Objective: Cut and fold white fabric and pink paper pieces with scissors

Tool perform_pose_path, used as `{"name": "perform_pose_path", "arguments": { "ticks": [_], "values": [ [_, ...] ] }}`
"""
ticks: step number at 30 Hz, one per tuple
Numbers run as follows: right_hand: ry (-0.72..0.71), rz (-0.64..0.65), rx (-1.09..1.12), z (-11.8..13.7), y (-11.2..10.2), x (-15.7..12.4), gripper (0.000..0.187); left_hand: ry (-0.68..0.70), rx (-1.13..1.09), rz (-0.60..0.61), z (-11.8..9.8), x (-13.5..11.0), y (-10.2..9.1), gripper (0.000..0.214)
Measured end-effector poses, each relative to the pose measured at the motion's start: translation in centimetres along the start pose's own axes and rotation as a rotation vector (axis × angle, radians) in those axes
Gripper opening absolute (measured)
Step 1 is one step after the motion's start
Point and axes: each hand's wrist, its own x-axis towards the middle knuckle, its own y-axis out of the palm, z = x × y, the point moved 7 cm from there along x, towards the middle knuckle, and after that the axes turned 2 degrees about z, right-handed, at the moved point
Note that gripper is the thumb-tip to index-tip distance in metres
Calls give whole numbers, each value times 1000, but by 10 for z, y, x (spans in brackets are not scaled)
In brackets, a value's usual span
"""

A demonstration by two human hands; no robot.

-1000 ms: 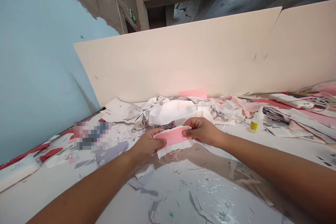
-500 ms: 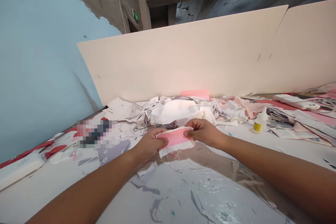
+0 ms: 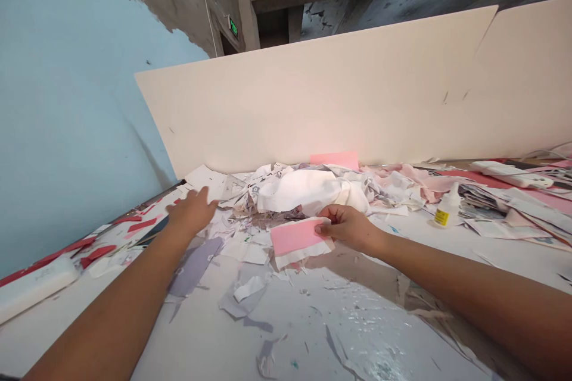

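Observation:
Between the thumb and fingers of my right hand (image 3: 342, 225) is the right edge of a small pink sheet of paper (image 3: 292, 238) with a white sheet behind it. That white layer shows along the top and bottom edges. My left hand (image 3: 193, 211) is away to the left, fingers apart and holding nothing I can see. It hovers over or rests among scraps near a dark flat item (image 3: 154, 231), partly covered by the wrist; I cannot tell whether they touch. A purple-grey scrap (image 3: 196, 265) lies beside the left forearm.
A heap of white cloth or paper (image 3: 299, 187) and torn scraps runs along the upright cream board (image 3: 313, 101). To the right stand a glue-like bottle with a yellow label (image 3: 443, 213) and a white power strip (image 3: 512, 174). A white box-shaped object (image 3: 38, 286) lies at left.
My left hand has let go of the left edge of the pink paper and moved left over the scraps. My right hand keeps its hold, almost unmoved.

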Motion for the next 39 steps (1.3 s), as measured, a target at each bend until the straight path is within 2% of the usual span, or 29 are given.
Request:
{"name": "perform_pose_path", "arguments": {
  "ticks": [2, 3, 5, 8, 11, 13, 15, 18, 20, 22, 26, 29, 31, 33, 39],
  "values": [
    [-1, -4, -21, -1, 0, 0, 15, -170, 103, 86, 39, 15, 18, 64],
    [-1, -5, -29, -2, -1, 0, 15, -181, 104, 152, 48, 19, 29, 67],
    [-1, -1, -29, -5, 0, 0, 15, -24, 66, 167, 40, 22, 39, 61],
    [1, 11, -18, -8, 1, 1, 16, 208, -4, 36, -2, 8, 30, 46],
    [-5, 13, 1, -9, 2, 1, 17, 437, -290, -44, -58, -26, 9, 38],
    [-17, 11, 14, -9, 4, 1, 17, 567, -467, 57, -92, -53, 4, 34],
    [-38, 5, 22, -10, 5, 0, 18, 660, -649, 268, -117, -79, 7, 33],
    [-68, -13, 36, -11, 6, -1, 19, 605, -889, 521, -130, -99, 17, 31],
    [-80, -19, 55, -11, 7, -1, 18, 506, -979, 624, -130, -103, 26, 30],
    [-80, -11, 85, -10, 9, 0, 18, 409, -1029, 653, -127, -102, 34, 26],
    [-59, -49, 124, -8, 7, -1, 18, 235, -1217, 624, -123, -100, 44, 21],
    [-22, -118, 91, -10, 1, -1, 20, 131, -1436, 751, -126, -107, 53, 25],
    [-16, -127, 103, -11, 0, -1, 21, 102, -1543, 866, -130, -114, 56, 26],
    [-26, -107, 149, -12, 2, -1, 22, 86, -1592, 933, -131, -118, 58, 28],
    [-21, -63, 180, -11, 5, 0, 23, 102, -1558, 929, -132, -120, 57, 36]
  ]
}}
